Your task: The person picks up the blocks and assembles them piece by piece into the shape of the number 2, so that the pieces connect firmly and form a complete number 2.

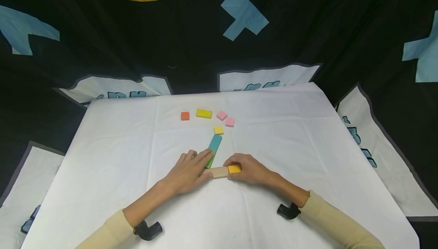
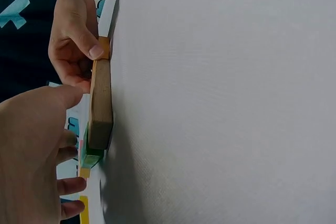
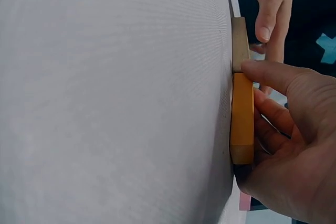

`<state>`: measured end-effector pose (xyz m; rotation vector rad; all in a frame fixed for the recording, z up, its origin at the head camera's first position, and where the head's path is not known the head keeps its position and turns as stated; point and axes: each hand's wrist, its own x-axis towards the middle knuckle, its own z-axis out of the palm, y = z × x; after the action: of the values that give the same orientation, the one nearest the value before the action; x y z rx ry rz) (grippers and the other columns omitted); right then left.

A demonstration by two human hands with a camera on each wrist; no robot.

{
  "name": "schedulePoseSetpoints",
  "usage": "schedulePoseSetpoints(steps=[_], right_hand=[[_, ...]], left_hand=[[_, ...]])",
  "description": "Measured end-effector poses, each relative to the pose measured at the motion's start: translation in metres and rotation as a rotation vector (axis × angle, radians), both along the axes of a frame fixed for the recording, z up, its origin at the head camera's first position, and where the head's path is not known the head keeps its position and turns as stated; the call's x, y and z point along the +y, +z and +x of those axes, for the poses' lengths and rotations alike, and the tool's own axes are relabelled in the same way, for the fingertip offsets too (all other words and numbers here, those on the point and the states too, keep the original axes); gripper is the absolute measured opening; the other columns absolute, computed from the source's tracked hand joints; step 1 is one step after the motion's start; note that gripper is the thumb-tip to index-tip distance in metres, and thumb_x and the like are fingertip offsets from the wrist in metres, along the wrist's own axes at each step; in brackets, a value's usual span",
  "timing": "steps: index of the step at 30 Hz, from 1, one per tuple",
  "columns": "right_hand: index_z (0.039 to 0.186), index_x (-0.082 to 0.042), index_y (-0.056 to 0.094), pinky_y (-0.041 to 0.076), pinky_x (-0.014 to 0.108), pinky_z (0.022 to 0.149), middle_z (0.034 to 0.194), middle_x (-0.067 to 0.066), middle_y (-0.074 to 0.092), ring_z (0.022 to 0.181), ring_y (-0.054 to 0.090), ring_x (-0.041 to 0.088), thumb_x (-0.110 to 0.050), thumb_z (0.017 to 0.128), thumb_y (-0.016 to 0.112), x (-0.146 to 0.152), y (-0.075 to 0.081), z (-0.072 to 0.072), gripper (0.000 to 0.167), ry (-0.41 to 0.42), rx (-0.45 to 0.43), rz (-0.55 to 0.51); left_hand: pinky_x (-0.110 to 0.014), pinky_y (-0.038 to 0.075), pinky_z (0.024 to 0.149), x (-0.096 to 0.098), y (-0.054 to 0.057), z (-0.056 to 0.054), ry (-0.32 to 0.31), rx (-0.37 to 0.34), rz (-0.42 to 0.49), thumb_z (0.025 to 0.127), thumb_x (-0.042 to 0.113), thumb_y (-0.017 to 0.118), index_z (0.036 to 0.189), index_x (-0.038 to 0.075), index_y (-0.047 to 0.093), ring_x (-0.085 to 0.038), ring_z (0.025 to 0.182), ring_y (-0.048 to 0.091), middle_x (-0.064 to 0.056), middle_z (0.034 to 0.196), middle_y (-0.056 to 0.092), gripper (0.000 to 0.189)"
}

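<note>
While pinching an orange-yellow rectangular block (image 1: 234,169) between thumb and fingers of the right hand (image 1: 251,168), see it flat on a white cloth-covered table (image 1: 291,135), butted end to end against a plain tan wooden bar (image 1: 219,172). For the left hand (image 1: 188,171), note straight, slightly parted fingers reaching over a green rectangular block (image 1: 209,162), with thumb near the left end of the tan bar. Cannot tell touching from hovering there. Find the green block at an angle to the bar, near its left end. Log a teal rectangular block (image 1: 215,141) in line with the green one, slanting away, then a small yellow square block (image 1: 218,130) at the teal far end. Farther out, left to right, count an orange-red square block (image 1: 185,116), a bright yellow rectangular block (image 1: 203,113) and two small pink blocks (image 1: 230,122) near each other. Behind, make out a black curtain (image 1: 191,47) with light-blue patches (image 1: 244,13).
</note>
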<state>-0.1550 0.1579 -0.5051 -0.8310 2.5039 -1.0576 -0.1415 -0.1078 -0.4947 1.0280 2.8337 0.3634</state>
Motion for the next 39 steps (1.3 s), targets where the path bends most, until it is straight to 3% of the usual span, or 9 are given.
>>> schedulePoseSetpoints(steps=[5, 10, 17, 22, 28, 35, 39], right_hand=[[0.114, -0.015, 0.070, 0.047, 0.030, 0.087, 0.104, -0.010, 0.065, 0.092, 0.055, 0.011, -0.015, 0.086, 0.080, -0.001, 0.001, 0.001, 0.030, 0.003, -0.001, -0.002], [0.114, -0.015, 0.070, 0.047, 0.031, 0.087, 0.104, -0.009, 0.065, 0.092, 0.055, 0.012, -0.015, 0.086, 0.080, -0.002, 0.001, 0.001, 0.030, 0.008, -0.001, -0.005], [0.117, -0.018, 0.069, 0.047, 0.032, 0.089, 0.106, -0.011, 0.064, 0.093, 0.054, 0.011, -0.020, 0.087, 0.079, -0.001, 0.004, -0.001, 0.032, 0.013, -0.041, 0.030], [0.123, -0.014, 0.067, 0.047, 0.035, 0.095, 0.115, -0.007, 0.066, 0.103, 0.059, 0.012, -0.024, 0.088, 0.079, 0.004, 0.013, -0.009, 0.039, 0.018, -0.100, 0.021], [0.129, -0.008, 0.065, 0.045, 0.041, 0.101, 0.126, 0.003, 0.065, 0.117, 0.058, 0.021, -0.021, 0.090, 0.076, 0.011, 0.033, -0.032, 0.042, -0.044, -0.096, 0.022], [0.131, -0.004, 0.063, 0.046, 0.044, 0.101, 0.132, 0.008, 0.063, 0.121, 0.056, 0.027, -0.015, 0.092, 0.074, 0.021, 0.045, -0.077, 0.041, -0.178, -0.015, -0.017], [0.133, -0.005, 0.063, 0.045, 0.045, 0.102, 0.136, 0.009, 0.060, 0.125, 0.054, 0.028, -0.014, 0.092, 0.073, 0.023, 0.048, -0.104, 0.043, -0.213, 0.003, -0.018]], left_hand=[[-0.051, 0.033, 0.099, 0.000, -0.001, 0.000, -0.008, 0.032, -0.037, 0.102, 0.051, 0.048, 0.157, 0.010, 0.032, -0.032, 0.129, 0.039, -0.006, 0.160, 0.032, 0.071], [-0.061, 0.024, 0.109, -0.001, -0.004, 0.002, -0.015, 0.030, -0.082, 0.104, 0.050, 0.044, 0.158, 0.010, 0.028, -0.040, 0.141, 0.030, -0.007, 0.162, 0.027, 0.069], [-0.063, 0.017, 0.112, -0.001, -0.005, 0.002, -0.013, 0.008, -0.094, 0.105, 0.048, 0.039, 0.159, 0.011, 0.025, -0.042, 0.145, 0.023, -0.006, 0.164, 0.023, 0.067], [-0.063, 0.016, 0.113, 0.000, -0.004, 0.002, -0.014, 0.002, -0.110, 0.106, 0.049, 0.038, 0.159, 0.011, 0.024, -0.042, 0.146, 0.022, -0.006, 0.164, 0.022, 0.068], [-0.063, 0.016, 0.112, 0.001, -0.004, 0.001, -0.016, 0.015, -0.133, 0.105, 0.050, 0.037, 0.159, 0.011, 0.023, -0.041, 0.145, 0.023, -0.006, 0.164, 0.022, 0.068], [-0.064, 0.017, 0.112, 0.001, -0.004, 0.002, -0.019, 0.020, -0.127, 0.105, 0.050, 0.038, 0.159, 0.011, 0.024, -0.041, 0.144, 0.026, -0.007, 0.164, 0.023, 0.068], [-0.064, 0.018, 0.111, 0.001, -0.003, 0.002, -0.020, 0.024, -0.127, 0.105, 0.050, 0.038, 0.159, 0.011, 0.025, -0.041, 0.143, 0.027, -0.007, 0.164, 0.023, 0.068]])
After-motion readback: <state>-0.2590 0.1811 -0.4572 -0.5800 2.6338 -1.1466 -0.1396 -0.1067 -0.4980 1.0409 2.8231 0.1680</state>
